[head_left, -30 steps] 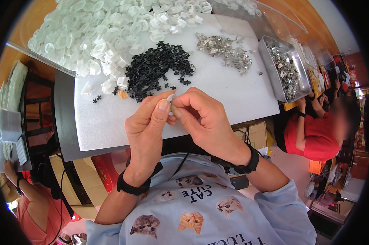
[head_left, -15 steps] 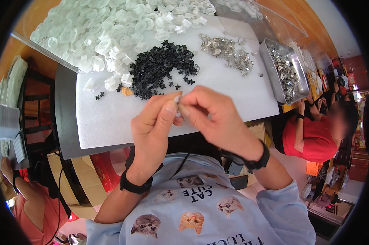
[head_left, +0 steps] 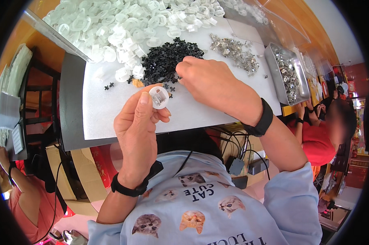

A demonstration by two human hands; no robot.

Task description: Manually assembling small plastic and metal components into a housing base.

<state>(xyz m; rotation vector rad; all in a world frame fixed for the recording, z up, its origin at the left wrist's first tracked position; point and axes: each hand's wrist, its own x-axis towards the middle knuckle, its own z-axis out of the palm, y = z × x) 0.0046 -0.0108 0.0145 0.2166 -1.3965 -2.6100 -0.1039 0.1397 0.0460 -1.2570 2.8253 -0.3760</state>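
My left hand (head_left: pixel 133 124) pinches a round white plastic housing (head_left: pixel 158 98) between thumb and fingers. Its open side faces up, and a small metal-looking piece shows inside. Farther up and to the right, my right hand (head_left: pixel 213 83) is at the near right edge of a heap of small black cross-shaped pieces (head_left: pixel 162 61). The fingers of that hand are bent together, and whatever lies between their tips is hidden. A few loose black crosses lie beside the heap and near the housing.
A large pile of translucent white housings (head_left: pixel 111 28) fills the back left of the white foam sheet (head_left: pixel 103 110). Small metal pieces (head_left: pixel 233 53) lie at back right, beside a metal tray (head_left: pixel 288 77) holding more. Clear panels flank the table. Other people sit at both sides.
My hands have parted. The left, with the housing, has moved left and tilted its open side into view. My right hand has moved forward to the black crosses.
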